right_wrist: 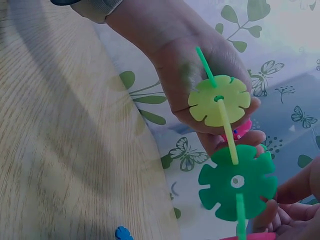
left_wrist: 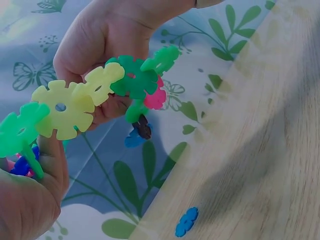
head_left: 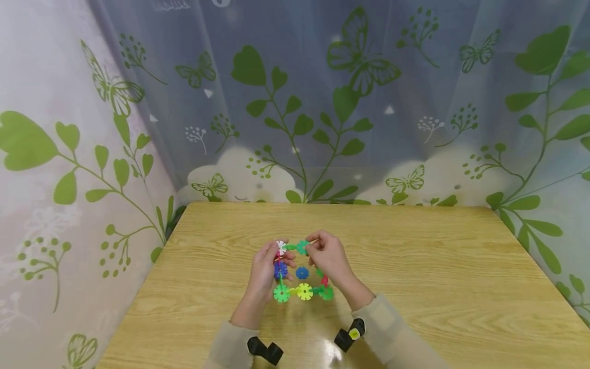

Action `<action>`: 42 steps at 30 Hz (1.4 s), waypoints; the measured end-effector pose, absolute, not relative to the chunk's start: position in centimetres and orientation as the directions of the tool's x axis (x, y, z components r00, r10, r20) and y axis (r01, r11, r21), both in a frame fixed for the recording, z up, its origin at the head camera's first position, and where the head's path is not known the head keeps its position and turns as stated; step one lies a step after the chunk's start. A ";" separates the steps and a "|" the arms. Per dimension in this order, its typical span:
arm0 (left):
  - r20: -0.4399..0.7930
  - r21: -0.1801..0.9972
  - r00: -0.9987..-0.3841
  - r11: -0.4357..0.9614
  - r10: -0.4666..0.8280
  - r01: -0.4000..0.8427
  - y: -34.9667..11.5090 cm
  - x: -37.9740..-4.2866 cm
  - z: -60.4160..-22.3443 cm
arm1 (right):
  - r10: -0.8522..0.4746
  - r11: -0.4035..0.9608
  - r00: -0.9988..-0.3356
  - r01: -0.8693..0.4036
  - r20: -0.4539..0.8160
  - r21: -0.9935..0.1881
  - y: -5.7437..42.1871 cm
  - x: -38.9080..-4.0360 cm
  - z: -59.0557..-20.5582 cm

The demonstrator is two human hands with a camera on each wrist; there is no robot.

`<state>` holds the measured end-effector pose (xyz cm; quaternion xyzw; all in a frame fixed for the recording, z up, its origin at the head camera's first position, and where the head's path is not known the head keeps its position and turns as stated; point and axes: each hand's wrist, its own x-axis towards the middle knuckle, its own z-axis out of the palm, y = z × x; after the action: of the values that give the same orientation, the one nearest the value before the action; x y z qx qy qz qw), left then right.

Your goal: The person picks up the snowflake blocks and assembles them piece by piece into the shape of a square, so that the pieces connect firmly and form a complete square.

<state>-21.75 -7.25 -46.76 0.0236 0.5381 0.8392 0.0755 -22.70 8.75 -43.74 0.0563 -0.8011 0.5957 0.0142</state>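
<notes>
Slotted plastic flower discs are joined edge to edge into a roughly square chain held above the table. My left hand (head_left: 264, 272) grips its left side, by a white disc (head_left: 281, 248) and a dark blue disc (head_left: 280, 269). At the far side, a teal-green disc (head_left: 301, 247) is pinched between the thumb and fingers of my right hand (head_left: 333, 259). Along the near side run a light green disc (head_left: 281, 293), a yellow disc (head_left: 304, 291) and another green disc (head_left: 326, 293). My right hand partly hides the chain's right side.
A loose blue flower disc (left_wrist: 186, 222) lies on the wooden table (head_left: 415, 266), below the chain. A patterned curtain (head_left: 295, 102) with leaves and butterflies hangs behind the table and along its sides. Black wrist cameras (head_left: 265, 350) sit at both sleeves.
</notes>
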 end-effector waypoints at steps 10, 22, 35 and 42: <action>-0.044 0.909 -0.988 -0.404 0.151 -0.102 -6.9 -21.7 -46.7 | -0.088 0.257 -0.991 -0.118 0.098 -0.959 8.7 -22.8 -43.7; -0.029 0.925 -0.985 -0.369 0.173 -0.092 -7.0 -21.7 -46.7 | -0.083 0.116 -0.990 -0.123 0.114 -0.986 8.4 -23.0 -44.5; -0.007 0.917 -0.977 -0.389 0.212 -0.091 -7.0 -21.5 -46.7 | -0.106 0.036 -0.994 -0.037 0.033 -0.999 8.6 -23.0 -44.3; -0.038 0.897 -0.972 -0.420 0.232 -0.136 -7.1 -21.6 -46.7 | -0.147 0.127 -0.988 -0.064 0.045 -0.990 8.9 -22.8 -44.0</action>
<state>-21.56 -7.13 -46.68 0.0455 0.5273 0.8414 0.1091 -22.77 8.88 -44.04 0.0703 -0.7500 0.6569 -0.0318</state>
